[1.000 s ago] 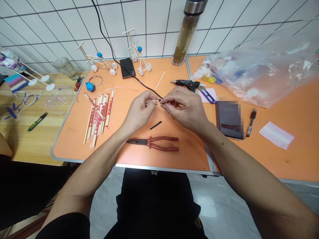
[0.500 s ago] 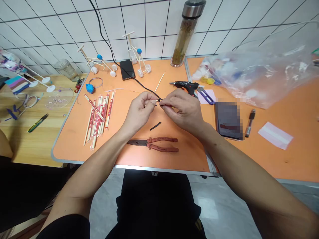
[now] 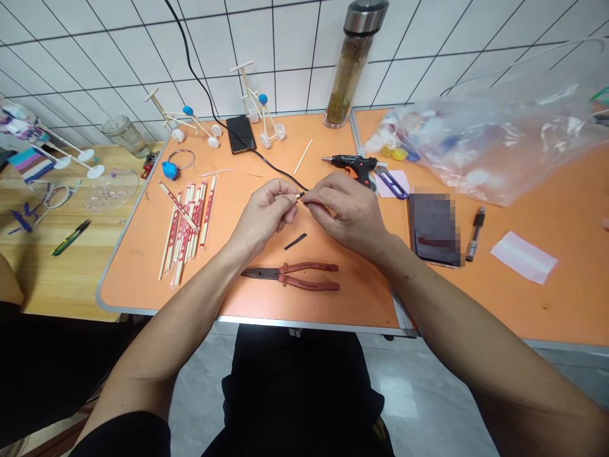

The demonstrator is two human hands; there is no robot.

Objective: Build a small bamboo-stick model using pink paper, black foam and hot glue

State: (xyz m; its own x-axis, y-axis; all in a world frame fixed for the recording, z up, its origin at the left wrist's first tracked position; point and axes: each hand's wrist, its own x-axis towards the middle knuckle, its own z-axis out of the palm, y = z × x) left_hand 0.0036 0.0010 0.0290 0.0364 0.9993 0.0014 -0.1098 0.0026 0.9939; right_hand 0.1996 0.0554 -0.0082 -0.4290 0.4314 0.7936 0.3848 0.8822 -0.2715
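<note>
Over the middle of the orange table, my left hand (image 3: 261,216) pinches a short pale wooden stick (image 3: 298,197) between thumb and fingers. A black strip (image 3: 302,194) is at the stick's end, where the fingertips of my right hand (image 3: 349,206) close on it. Just below, a loose black strip (image 3: 295,241) lies flat on the table. Nearer to me rest long-nose pliers (image 3: 304,275) with red handles, their jaws pointing left. Beyond my hands is a single bare stick (image 3: 303,157), and by my right hand lies a black glue gun (image 3: 352,165).
Wrapped chopsticks (image 3: 183,228) are piled at left. Two stick models with white wheels (image 3: 265,139) and a phone (image 3: 240,134) stand behind. At right are thread snips (image 3: 392,183), a dark tablet-like device (image 3: 434,228), a marker (image 3: 475,235) and a plastic bag (image 3: 490,146). A tall bottle (image 3: 349,76) stands by the wall.
My fingers have shifted slightly around the stick and black strip; the strip now lies closer along the stick's end. My left fingers are curled lower. The things on the table have stayed put.
</note>
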